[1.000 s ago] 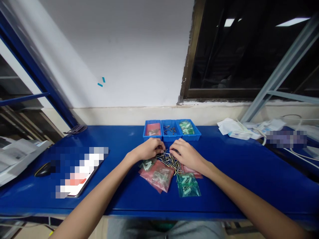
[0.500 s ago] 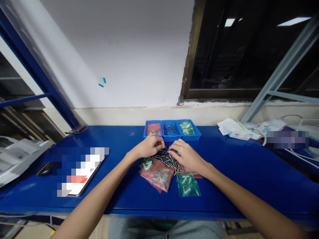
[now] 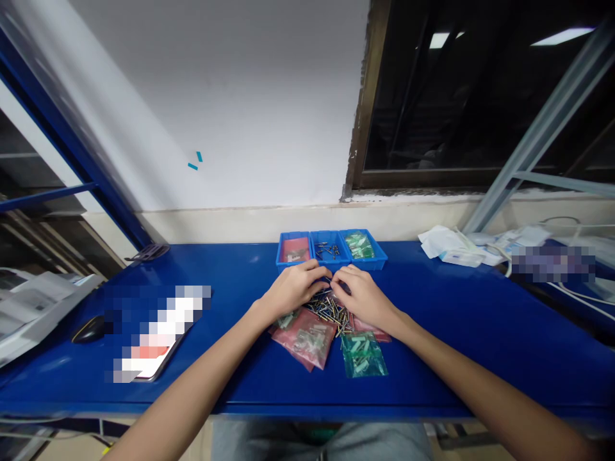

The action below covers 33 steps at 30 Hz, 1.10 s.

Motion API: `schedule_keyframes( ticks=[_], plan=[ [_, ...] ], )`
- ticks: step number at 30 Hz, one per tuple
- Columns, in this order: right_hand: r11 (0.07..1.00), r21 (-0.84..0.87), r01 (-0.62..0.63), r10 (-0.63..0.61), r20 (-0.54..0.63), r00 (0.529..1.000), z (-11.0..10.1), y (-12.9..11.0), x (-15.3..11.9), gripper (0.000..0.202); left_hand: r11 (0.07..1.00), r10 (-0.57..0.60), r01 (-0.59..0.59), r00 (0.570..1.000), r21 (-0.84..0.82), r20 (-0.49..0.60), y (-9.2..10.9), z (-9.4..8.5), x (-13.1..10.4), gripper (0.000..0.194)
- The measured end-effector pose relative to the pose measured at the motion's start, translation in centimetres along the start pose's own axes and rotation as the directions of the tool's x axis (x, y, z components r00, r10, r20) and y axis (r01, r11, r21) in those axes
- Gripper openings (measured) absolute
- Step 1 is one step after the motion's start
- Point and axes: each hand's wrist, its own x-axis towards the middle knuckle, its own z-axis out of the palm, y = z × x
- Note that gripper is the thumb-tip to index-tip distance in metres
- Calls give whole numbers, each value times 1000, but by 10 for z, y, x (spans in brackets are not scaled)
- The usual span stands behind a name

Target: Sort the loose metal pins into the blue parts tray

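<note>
Head view. We see the left hand (image 3: 294, 286) and the right hand (image 3: 364, 298) meeting above the far side of a loose pile of small metal pieces (image 3: 330, 312) on the blue bench (image 3: 250, 384). The fingers of both hands are bent inward, their tips close together; we cannot tell whether either set grips a piece, since the tips are small and partly hidden.

Beyond the hands, three blue trays stand side by side. We note a red packet (image 3: 294, 247) in the left tray (image 3: 287, 265), a few loose metal pieces in the middle tray (image 3: 331, 236), and green packets (image 3: 359, 246) in the right tray (image 3: 371, 263).

Nearer to us, overlapping red bags (image 3: 312, 338) lie beside the pile, with a green bag (image 3: 364, 356) at its near right and another red bag (image 3: 373, 330) partly beneath the right hand. We judge the work only partly done: each tray has some contents, but most of the loose pieces and several filled bags remain outside them.
</note>
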Motion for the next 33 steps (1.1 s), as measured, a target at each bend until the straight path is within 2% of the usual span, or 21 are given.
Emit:
schedule_keyframes(
  ticks=[4, 10, 13, 15, 18, 21, 24, 28, 33],
  plan=[
    [999, 39, -1, 1, -12, 1000, -2, -5, 1, 19, 994, 1, -1, 1000, 106, 1, -1, 4, -2, 20],
    [992, 125, -22, 24, -18, 1000, -5, -8, 1, 13, 994, -1, 6, 999, 110, -40, -3, 5, -2, 22],
    [987, 151, -48, 52, -24, 998, -4, -6, 1, 8, 1000, -13, 14, 997, 14, -77, -1, 5, 0, 17],
    [988, 142, -52, 57, -28, 998, -3, -5, 1, 6, 994, -31, 19, 993, -107, -115, 1, 6, 1, 12],
    [994, 98, -44, 47, -25, 999, -3, -4, 1, 8, 944, -113, 59, 982, -324, -150, 4, 8, 3, 8],
    [995, 88, -35, 37, -16, 999, -4, -5, 1, 13, 891, -184, 107, 973, -441, -136, 5, 10, 4, 9],
    [993, 112, -29, 33, -29, 999, -4, -4, 1, 13, 904, -181, 108, 973, -413, -142, 4, 10, 4, 11],
    [991, 132, -35, 43, -58, 997, -5, -4, 0, 13, 957, -107, 55, 980, -284, -171, 4, 5, 4, 9],
    [991, 132, -22, 35, -91, 995, -5, -3, 0, 12, 971, -81, 61, 993, -231, -81, 4, 6, 2, 10]
  ],
)
